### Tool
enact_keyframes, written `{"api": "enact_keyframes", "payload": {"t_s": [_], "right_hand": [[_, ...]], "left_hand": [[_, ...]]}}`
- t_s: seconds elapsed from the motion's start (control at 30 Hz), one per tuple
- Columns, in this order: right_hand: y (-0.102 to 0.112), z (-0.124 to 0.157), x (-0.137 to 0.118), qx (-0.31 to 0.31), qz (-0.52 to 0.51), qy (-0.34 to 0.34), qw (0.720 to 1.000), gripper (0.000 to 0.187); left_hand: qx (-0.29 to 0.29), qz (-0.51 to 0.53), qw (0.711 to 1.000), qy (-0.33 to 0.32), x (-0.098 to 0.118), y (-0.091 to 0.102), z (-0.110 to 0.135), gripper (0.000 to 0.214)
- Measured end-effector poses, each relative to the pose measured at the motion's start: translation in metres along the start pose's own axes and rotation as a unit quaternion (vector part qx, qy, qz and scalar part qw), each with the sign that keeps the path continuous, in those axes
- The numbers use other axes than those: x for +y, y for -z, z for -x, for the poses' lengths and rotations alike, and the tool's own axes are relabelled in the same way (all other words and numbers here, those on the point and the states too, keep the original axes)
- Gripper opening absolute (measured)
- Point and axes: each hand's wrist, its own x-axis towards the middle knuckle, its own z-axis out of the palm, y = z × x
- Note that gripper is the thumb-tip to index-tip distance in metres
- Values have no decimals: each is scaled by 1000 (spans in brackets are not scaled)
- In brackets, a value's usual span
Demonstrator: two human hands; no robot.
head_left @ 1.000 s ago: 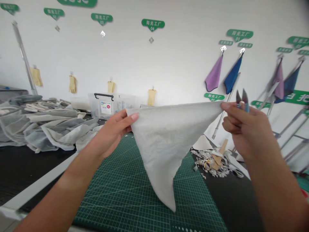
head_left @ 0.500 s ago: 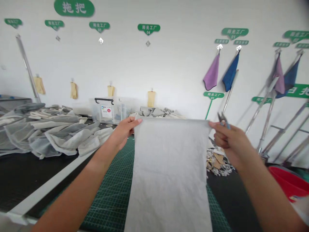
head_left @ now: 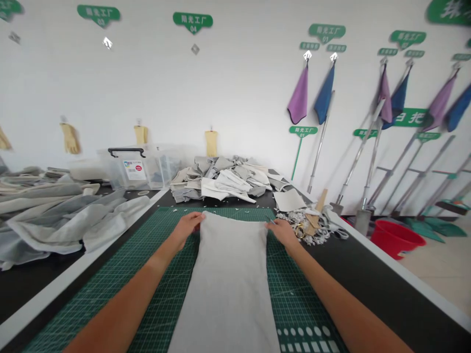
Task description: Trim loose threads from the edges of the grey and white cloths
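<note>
A long pale grey cloth [head_left: 233,274] stretches away from me over the green cutting mat [head_left: 147,294]. My left hand [head_left: 189,228] is closed on its far left corner, fingers pinched. At the far right corner my right hand [head_left: 282,231] is closed on the fabric too. Thin metal tips of a small pair of snips [head_left: 270,220] poke out of that hand; the rest is hidden by the fingers. Between the hands the cloth's far edge sags slightly. Its near end runs out of view at the bottom.
Grey and white fabric pieces [head_left: 228,181] are heaped beyond the mat. Scraps [head_left: 312,223] lie right of it. More cloths [head_left: 66,211] pile up at left, near a clear plastic box [head_left: 132,169]. A red bucket [head_left: 395,239] stands on the floor at right.
Both hands have lowered the cloth from a raised position toward the mat. The view has turned right, and the fabric heap behind now shows fully.
</note>
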Motion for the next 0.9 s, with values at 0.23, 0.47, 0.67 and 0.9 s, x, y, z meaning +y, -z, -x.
{"api": "enact_keyframes", "payload": {"t_s": [0.23,0.47,0.67,0.9], "right_hand": [[-8,23,-43,45,102,79,991,27],[-72,50,-98,-87,15,180,980,22],[-116,59,-96,-77,-22,194,978,28],[-118,60,-83,-82,-7,204,975,26]], "left_hand": [[63,-92,990,-87,-13,-2,2,46],[15,-190,974,-124,-15,-9,5,41],[-40,-296,930,-214,-14,-22,14,33],[-59,-351,897,-260,-8,-29,25,32]]}}
